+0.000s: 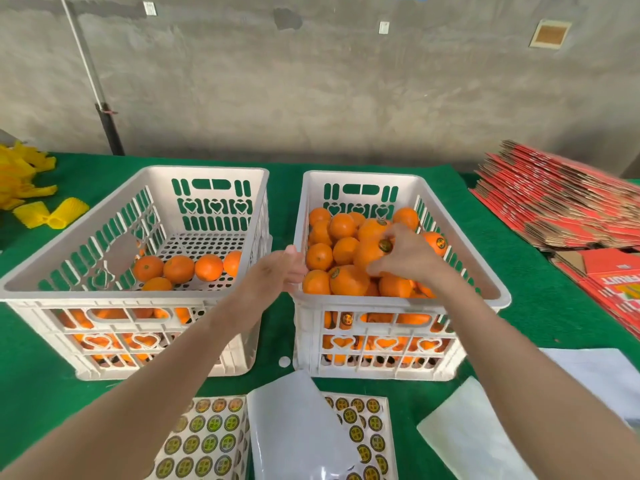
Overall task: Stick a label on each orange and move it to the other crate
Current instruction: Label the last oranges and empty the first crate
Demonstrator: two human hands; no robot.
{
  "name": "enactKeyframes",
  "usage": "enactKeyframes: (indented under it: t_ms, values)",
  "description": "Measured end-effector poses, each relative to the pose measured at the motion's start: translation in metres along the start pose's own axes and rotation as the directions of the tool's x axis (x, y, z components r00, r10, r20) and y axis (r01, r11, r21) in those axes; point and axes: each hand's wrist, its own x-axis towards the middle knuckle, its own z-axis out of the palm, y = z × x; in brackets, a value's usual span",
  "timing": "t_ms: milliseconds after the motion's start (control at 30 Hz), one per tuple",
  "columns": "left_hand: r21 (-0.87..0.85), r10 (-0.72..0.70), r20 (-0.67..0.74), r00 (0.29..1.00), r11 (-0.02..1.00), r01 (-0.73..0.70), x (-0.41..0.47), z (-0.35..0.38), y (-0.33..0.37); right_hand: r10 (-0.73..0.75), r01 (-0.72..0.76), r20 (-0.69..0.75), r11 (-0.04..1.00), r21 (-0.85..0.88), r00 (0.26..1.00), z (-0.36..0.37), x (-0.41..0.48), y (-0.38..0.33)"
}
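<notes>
Two white plastic crates stand side by side on the green cloth. The left crate (69,285) holds a few unlabelled oranges (178,268) on its perforated floor. The right crate (485,289) is heaped with oranges, several bearing round labels. My right hand (408,254) grips a labelled orange (370,252) on top of that heap, fingers curled over it. My left hand (280,268) hovers open between the two crates, near the right crate's left rim, holding nothing. Sticker sheets (204,441) lie in front of me.
Peeled white backing paper (294,427) curls over the sticker sheets, with more white sheets (474,434) at the right. Yellow foam fruit nets (52,213) lie at the far left. Flattened red cartons (561,199) are stacked at the right. A concrete wall rises behind the table.
</notes>
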Motion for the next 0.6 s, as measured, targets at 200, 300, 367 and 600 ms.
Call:
enactKeyframes:
  t_ms: [200, 300, 367, 600]
  values:
    - [-0.3, 0.082, -0.193, 0.978, 0.944, -0.138, -0.01, -0.003, -0.024, 0.037, 0.048, 0.265, 0.951, -0.306, 0.963, 0.01, 0.021, 0.023]
    - [-0.195, 0.092, -0.427, 0.9, 0.962, -0.191, -0.028, 0.008, -0.051, -0.007, 0.1, 0.257, 0.93, -0.353, 0.966, 0.011, 0.016, 0.027]
    - [-0.032, 0.036, -0.499, 0.866, 0.998, -0.06, -0.038, 0.015, -0.077, -0.019, 0.115, 0.259, 0.925, -0.362, 0.966, 0.014, 0.012, 0.032]
    - [0.632, -0.482, 0.029, 0.876, 0.688, 0.357, -0.043, 0.014, -0.15, -0.112, 0.117, 0.032, 0.952, -0.284, 0.993, 0.005, -0.012, 0.028]
